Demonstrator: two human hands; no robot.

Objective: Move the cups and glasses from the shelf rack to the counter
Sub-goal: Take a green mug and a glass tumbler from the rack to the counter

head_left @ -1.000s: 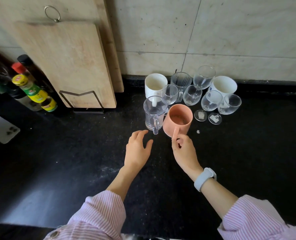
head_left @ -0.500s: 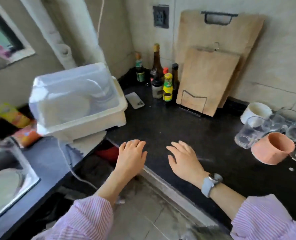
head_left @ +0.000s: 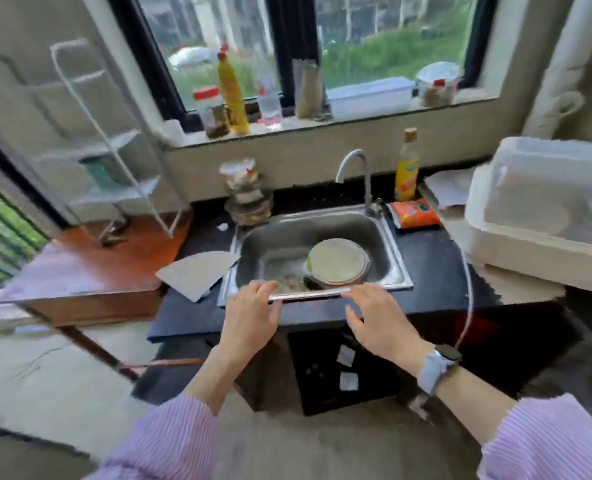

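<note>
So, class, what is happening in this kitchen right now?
A person in a striped pink shirt stands facing the sink, both hands empty. The left hand and right hand hover open near the sink's front edge, holding nothing. A round plate lies in the basin. The white wire shelf rack stands to the left on a wooden table; the picture is blurred, so whether any cups remain on it is unclear.

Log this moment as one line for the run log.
phase: between carries | left hand: empty, open | right hand: empty, open | white shelf rack: left of sink | cups: none visible
</note>
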